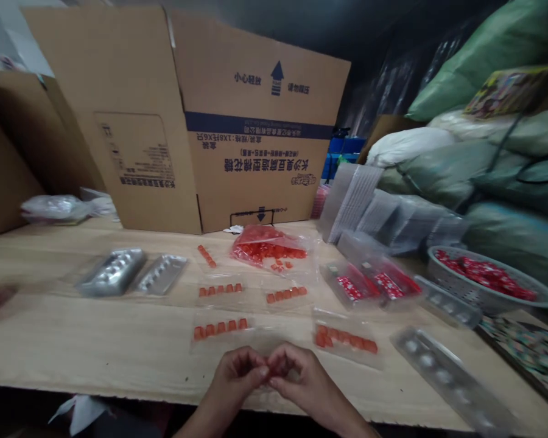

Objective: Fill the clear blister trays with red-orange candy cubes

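Table: smooth, matt, pale wood-look surface. Carton: matt brown cardboard. Tray stack: glossy, silvery-grey moulded plastic. Orange-red pieces: translucent, smooth-looking. Bag: clear, shiny plastic film. Basket: perforated, pale plastic.

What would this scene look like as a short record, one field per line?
Hands: left hand and right hand close together, fingers bent
Held: too blurred to tell
Nearby: red cubes in clear plastic
Farther ahead: large bag of red pieces
Left: plastic trays
Right: basket of red packets
Back: cardboard box
Surface: wooden table
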Demonstrator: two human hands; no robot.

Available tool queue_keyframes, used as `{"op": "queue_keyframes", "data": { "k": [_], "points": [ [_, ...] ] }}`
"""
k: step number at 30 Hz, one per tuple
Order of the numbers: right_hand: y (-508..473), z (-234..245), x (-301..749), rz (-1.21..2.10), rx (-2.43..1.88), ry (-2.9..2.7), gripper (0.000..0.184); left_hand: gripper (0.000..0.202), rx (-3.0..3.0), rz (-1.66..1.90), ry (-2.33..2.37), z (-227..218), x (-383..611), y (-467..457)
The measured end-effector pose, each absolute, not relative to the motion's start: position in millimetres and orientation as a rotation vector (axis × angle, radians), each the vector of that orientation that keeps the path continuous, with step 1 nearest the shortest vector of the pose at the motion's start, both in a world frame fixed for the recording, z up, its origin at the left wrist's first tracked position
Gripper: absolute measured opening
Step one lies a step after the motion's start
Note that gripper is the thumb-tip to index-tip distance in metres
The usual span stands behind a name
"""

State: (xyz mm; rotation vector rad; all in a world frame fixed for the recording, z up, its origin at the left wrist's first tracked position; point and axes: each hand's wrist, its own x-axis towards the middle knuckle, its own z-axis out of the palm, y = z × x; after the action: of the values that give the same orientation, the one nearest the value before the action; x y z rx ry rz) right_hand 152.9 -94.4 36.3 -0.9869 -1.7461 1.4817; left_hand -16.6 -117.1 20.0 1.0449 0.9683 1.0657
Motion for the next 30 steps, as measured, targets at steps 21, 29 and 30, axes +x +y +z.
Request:
{"op": "queue_keyframes", "data": {
  "k": [21, 29, 30],
  "points": [
    [-82, 20, 107, 0.452, -0.912, -2.534, 0.004, 0.031, 1.971, 1.082, 1.542, -14, -86, -140],
    [-73, 11, 100, 0.595, -0.987, -2.408, 0.015, 0.025, 2.232, 1.172, 1.572, -24, -92, -131],
    [-73, 10, 100, 0.614, -0.992, -2.389, 0.018, 0.027, 2.251, 1.178, 1.575, -21, -92, -131]
  ]
}}
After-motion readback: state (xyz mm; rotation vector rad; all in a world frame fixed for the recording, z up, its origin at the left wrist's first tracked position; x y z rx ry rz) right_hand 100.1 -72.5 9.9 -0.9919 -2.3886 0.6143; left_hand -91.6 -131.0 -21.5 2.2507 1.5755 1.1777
